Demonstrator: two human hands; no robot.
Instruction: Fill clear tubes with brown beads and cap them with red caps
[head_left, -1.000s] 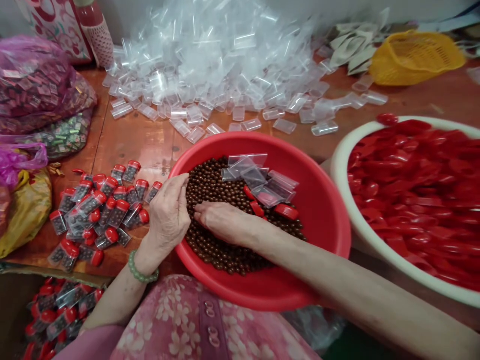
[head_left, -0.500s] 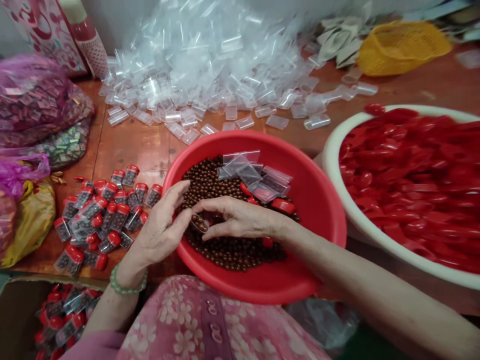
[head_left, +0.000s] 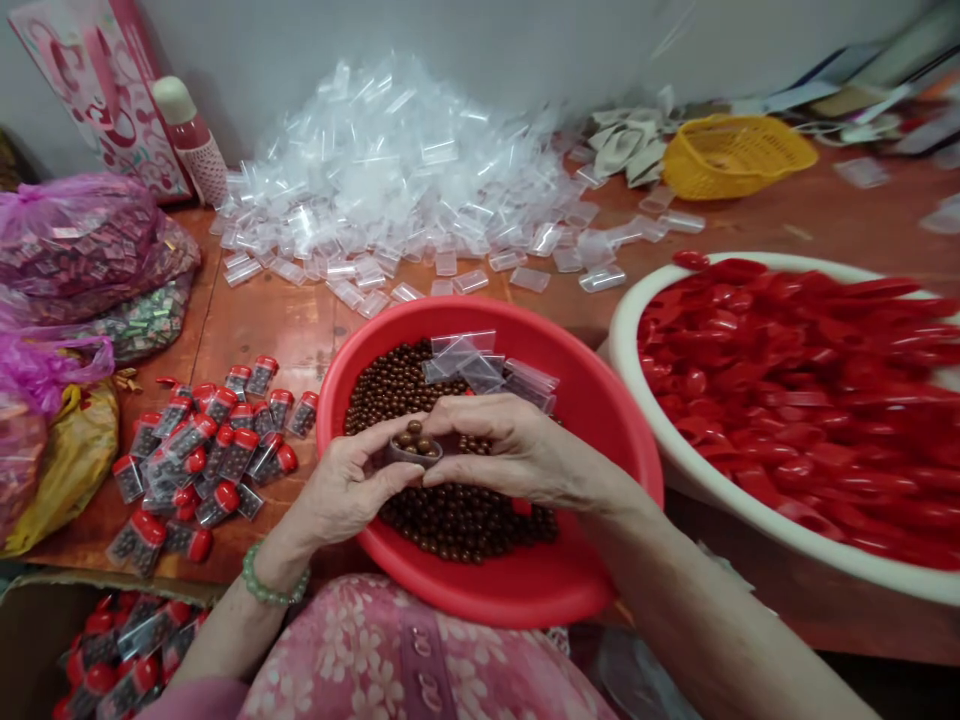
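Note:
Both hands meet over a red basin (head_left: pixel 607 400) that holds many small brown balls (head_left: pixel 450 530). Between them stands a small clear plastic container (head_left: pixel 415 455), its mouth upward and heaped with brown balls. My left hand (head_left: pixel 349 485) is closed on its left side, thumb in front. My right hand (head_left: pixel 510 450) pinches its right side with thumb and fingers. Behind the hands, empty clear containers (head_left: pixel 480 365) lie on the balls inside the basin. A bit of red plastic shows beside the right hand; its shape is mostly covered.
Filled red-capped containers (head_left: pixel 217 430) lie on the table to the left, more in a cardboard box (head_left: pixel 30 620) below. A white tub (head_left: pixel 630 350) of red caps (head_left: pixel 787 370) stands right. Clear containers (head_left: pixel 390 170) are piled behind. A yellow basket (head_left: pixel 735 160) sits back right.
The container, earlier low among the balls in my right hand, is now raised and upright, full of balls. My left hand has moved in and closed on it. The camera view has shifted.

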